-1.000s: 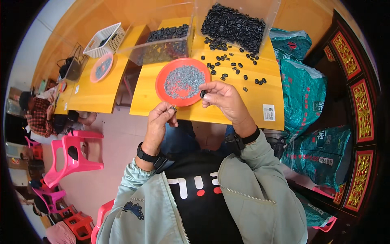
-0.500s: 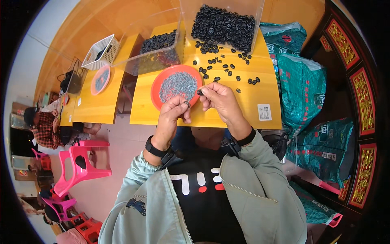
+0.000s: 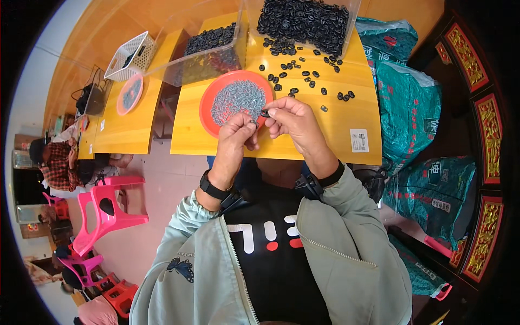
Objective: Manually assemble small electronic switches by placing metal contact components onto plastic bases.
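My right hand (image 3: 299, 125) pinches a small black oval plastic piece with holes (image 3: 265, 113) between thumb and fingertips. Close by on its left, my left hand (image 3: 234, 138) is closed in a pinch. A tiny dark or greyish thing shows at its fingertips, too small to name. Both hands are over the near edge of the table, in front of a red round bowl (image 3: 206, 111) filled with small silvery screws (image 3: 238, 100). More black oval pieces (image 3: 294, 90) lie scattered beyond my right hand.
A clear bin (image 3: 355, 21) heaped with black pieces stands at the back of the yellow table (image 3: 346, 108). Left of it is another clear bin (image 3: 238, 54). A second table (image 3: 130, 135) holds a white basket (image 3: 115, 67) and a pink bowl (image 3: 122, 103). Green sacks (image 3: 406, 108) stand at the right.
The view has shifted slightly, with the table higher in it. My hands have come a little closer together, and the black piece in my right hand now shows more of its long side.
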{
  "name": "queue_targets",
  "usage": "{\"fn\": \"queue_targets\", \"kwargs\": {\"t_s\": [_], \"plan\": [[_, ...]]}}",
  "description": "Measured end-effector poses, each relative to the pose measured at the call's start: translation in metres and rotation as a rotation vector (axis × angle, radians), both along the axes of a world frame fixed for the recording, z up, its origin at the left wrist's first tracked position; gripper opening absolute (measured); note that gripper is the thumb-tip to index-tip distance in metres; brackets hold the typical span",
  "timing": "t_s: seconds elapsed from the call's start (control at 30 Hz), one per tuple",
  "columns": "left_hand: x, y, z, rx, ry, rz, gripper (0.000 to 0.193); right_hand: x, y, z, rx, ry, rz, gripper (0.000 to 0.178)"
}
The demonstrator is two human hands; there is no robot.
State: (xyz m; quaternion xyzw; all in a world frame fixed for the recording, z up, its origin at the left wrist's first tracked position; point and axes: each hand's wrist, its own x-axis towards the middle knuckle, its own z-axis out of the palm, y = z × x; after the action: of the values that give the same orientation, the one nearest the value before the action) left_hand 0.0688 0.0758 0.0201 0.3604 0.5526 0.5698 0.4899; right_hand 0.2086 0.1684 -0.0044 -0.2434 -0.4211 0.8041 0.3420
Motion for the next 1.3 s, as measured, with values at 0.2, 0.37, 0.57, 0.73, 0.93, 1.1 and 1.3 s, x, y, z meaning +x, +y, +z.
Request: {"fn": "queue_targets", "kwargs": {"t_s": [0.2, 0.37, 0.57, 0.73, 0.93, 1.1, 1.3], "plan": [[0.0, -0.002, 0.002, -0.003, -0.064, 0.014, 0.01, 0.0, -0.001, -0.001, -0.072, -0.003, 0.041, 0.014], [-0.002, -0.003, 0.001, 0.008, -0.106, 0.012, 0.009, -0.004, -0.006, -0.003, 0.071, -0.023, 0.034, 0.013], [-0.004, -0.004, 0.0, 0.074, -0.164, -0.029, 0.01, -0.006, -0.011, -0.002, 0.254, 0.019, 0.043, 0.016], [-0.006, -0.005, -0.002, 0.092, -0.187, -0.028, 0.01, -0.006, -0.014, 0.0, 0.286, 0.024, 0.042, 0.02], [-0.005, -0.007, -0.003, 0.098, -0.134, -0.028, 0.01, -0.005, -0.016, 0.002, 0.312, 0.015, 0.022, 0.021], [-0.003, -0.008, -0.001, 0.096, -0.022, -0.064, 0.01, -0.005, -0.011, -0.004, 0.365, 0.013, 0.032, 0.022], [-0.001, -0.013, 0.0, 0.087, 0.103, -0.077, 0.012, -0.005, -0.011, -0.001, 0.212, 0.088, 0.1, 0.022]]}}
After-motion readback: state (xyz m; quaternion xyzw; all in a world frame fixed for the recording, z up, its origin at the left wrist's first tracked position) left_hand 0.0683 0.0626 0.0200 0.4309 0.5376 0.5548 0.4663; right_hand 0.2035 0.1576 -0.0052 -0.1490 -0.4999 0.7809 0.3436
